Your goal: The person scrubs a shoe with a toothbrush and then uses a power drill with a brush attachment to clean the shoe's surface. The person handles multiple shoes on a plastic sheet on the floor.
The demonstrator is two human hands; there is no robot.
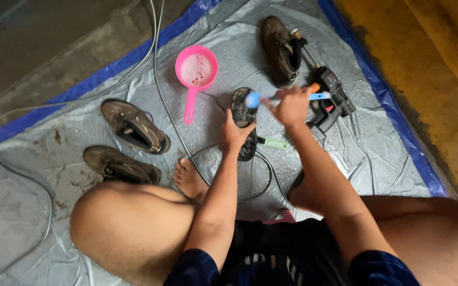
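Note:
My left hand holds a dark sandal upright on the grey tarp, gripping its lower part. My right hand grips a brush with a blue head and blue handle, its head resting on the sandal's upper end. A green-handled tool lies just right of the sandal, partly hidden behind my arm.
A pink ladle with foamy water lies above left. Two brown sandals lie at left, another at the top. A power drill lies right of my hand. A grey hose crosses the tarp. My bare foot rests below.

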